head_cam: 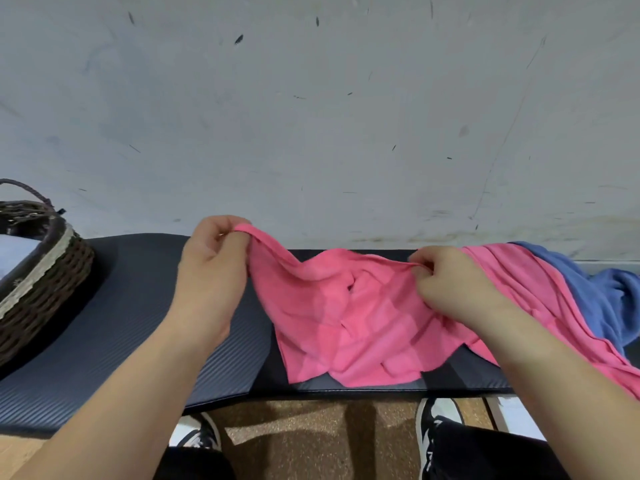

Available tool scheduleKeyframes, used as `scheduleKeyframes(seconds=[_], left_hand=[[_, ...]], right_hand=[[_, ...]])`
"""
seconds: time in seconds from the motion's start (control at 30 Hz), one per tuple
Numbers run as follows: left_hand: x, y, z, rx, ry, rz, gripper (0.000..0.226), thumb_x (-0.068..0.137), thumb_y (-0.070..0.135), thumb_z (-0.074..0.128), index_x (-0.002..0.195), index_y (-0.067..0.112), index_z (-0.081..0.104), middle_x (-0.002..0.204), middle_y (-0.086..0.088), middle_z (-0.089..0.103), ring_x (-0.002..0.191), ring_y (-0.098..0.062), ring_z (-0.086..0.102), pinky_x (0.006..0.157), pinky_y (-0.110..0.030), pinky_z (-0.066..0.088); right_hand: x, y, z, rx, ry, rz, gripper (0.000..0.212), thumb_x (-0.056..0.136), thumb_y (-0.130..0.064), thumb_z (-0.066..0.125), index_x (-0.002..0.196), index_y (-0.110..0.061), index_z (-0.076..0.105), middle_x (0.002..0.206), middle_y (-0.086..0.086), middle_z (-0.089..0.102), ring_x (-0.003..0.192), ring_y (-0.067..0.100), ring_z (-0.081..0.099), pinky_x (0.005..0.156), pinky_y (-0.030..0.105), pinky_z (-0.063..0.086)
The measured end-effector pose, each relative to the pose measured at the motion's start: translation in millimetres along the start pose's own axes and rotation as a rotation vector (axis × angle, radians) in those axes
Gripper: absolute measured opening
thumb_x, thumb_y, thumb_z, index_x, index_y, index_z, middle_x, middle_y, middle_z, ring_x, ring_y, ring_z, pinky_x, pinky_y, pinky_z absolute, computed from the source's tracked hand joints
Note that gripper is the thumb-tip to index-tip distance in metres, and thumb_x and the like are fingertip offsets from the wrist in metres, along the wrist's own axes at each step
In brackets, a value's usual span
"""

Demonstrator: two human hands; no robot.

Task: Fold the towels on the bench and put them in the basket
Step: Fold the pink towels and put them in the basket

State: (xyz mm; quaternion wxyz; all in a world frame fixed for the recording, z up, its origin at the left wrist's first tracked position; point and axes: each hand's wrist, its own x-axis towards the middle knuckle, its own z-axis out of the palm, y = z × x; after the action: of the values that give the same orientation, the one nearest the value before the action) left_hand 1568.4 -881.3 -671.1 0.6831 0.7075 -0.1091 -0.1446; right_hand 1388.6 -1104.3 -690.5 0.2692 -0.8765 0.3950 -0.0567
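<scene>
We are only part way; our left hand (211, 258) pinches one corner of the pink towel (346, 323) and our right hand (450, 282) pinches its top edge; the towel lies crumpled in the middle of the surface (138, 306), not folded yet; a blue towel (602, 299) sits in a heap at three o'clock; the basket (45, 271) stands at nine o'clock; something pale lies inside it, maybe a folded towel, but we cannot tell.

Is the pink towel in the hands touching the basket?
Apart. The head view shows a strip of bare dark mat between the pink towel and the basket at the left.
</scene>
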Motion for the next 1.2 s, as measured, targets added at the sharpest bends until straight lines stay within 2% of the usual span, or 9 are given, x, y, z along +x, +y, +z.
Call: scheduleKeyframes(seconds=[0.17,0.3,0.4,0.57,0.63,0.73,0.87,1.03,1.2], left_hand=[[-28,5,19,0.123,-0.285,0.096,0.021,0.103,0.010,0.056,0.102,0.026,0.070,0.086,0.000,0.077,0.075,-0.016,0.072,0.065,-0.029,0.055],[-38,12,26,0.025,-0.419,0.071,0.019,0.103,0.008,0.059,0.100,0.023,0.070,0.089,-0.015,0.078,0.082,-0.031,0.077,0.073,-0.040,0.064],[-30,11,22,0.044,-0.344,0.090,0.022,0.103,0.009,0.058,0.100,0.027,0.071,0.087,-0.014,0.077,0.078,-0.029,0.074,0.073,-0.042,0.060],[-17,11,9,-0.031,-0.264,0.051,0.016,0.103,0.008,0.054,0.099,0.017,0.067,0.067,0.001,0.065,0.060,-0.010,0.059,0.060,-0.024,0.048],[-17,9,4,-0.040,-0.235,0.066,0.014,0.105,0.017,0.057,0.092,0.016,0.064,0.064,0.006,0.058,0.054,-0.007,0.052,0.054,-0.019,0.043],[-13,7,-8,0.017,-0.186,0.114,0.017,0.103,0.027,0.061,0.088,0.020,0.063,0.071,-0.001,0.054,0.061,-0.012,0.047,0.059,-0.025,0.040],[-9,7,-33,0.074,-0.056,0.204,0.017,0.100,0.034,0.065,0.087,0.025,0.064,0.073,0.001,0.060,0.068,-0.015,0.051,0.066,-0.035,0.041],[-2,15,-57,0.128,0.095,0.255,0.018,0.097,0.043,0.067,0.090,0.028,0.063,0.073,0.013,0.064,0.067,-0.006,0.056,0.069,-0.033,0.045],[-17,57,-84,0.651,-0.223,0.364,0.042,0.070,0.060,0.085,0.097,0.034,0.067,0.087,0.017,0.068,0.079,0.002,0.062,0.068,-0.019,0.049]], right_hand=[[-25,-40,11,0.438,-0.197,-0.314,0.062,0.082,-0.026,0.084,0.139,-0.027,0.062,0.138,-0.019,0.063,0.130,-0.007,0.054,0.115,0.027,0.040],[-35,-64,17,0.683,-0.234,-0.385,0.042,0.085,-0.014,0.083,0.125,-0.020,0.070,0.098,-0.005,0.077,0.097,0.009,0.071,0.096,0.040,0.056],[-27,-64,17,0.685,-0.308,-0.401,0.015,0.089,-0.018,0.080,0.104,-0.016,0.078,0.063,0.004,0.061,0.064,0.020,0.053,0.067,0.043,0.048],[-18,-63,23,0.488,-0.410,-0.421,0.044,0.077,-0.037,0.088,0.118,-0.030,0.075,0.093,-0.011,0.066,0.088,0.010,0.066,0.087,0.026,0.053],[-18,-67,36,0.229,-0.382,-0.513,0.064,0.071,-0.050,0.090,0.129,-0.033,0.067,0.115,-0.019,0.065,0.106,-0.003,0.062,0.094,0.014,0.048],[-7,-66,64,0.115,-0.316,-0.622,0.020,0.084,-0.032,0.081,0.100,-0.023,0.074,0.101,-0.004,0.070,0.089,0.009,0.063,0.085,0.032,0.053],[4,-74,65,0.469,-0.327,-0.433,0.013,0.098,-0.010,0.061,0.089,-0.017,0.068,0.076,0.003,0.074,0.067,0.018,0.067,0.070,0.043,0.056],[1,-87,45,0.825,-0.142,-0.315,0.022,0.091,-0.035,0.068,0.083,-0.015,0.063,0.061,0.016,0.056,0.055,0.026,0.047,0.054,0.043,0.036],[-13,-98,4,0.574,0.145,-0.398,0.042,0.083,-0.038,0.084,0.069,-0.003,0.064,0.057,0.013,0.053,0.054,0.009,0.043,0.051,0.025,0.035]])
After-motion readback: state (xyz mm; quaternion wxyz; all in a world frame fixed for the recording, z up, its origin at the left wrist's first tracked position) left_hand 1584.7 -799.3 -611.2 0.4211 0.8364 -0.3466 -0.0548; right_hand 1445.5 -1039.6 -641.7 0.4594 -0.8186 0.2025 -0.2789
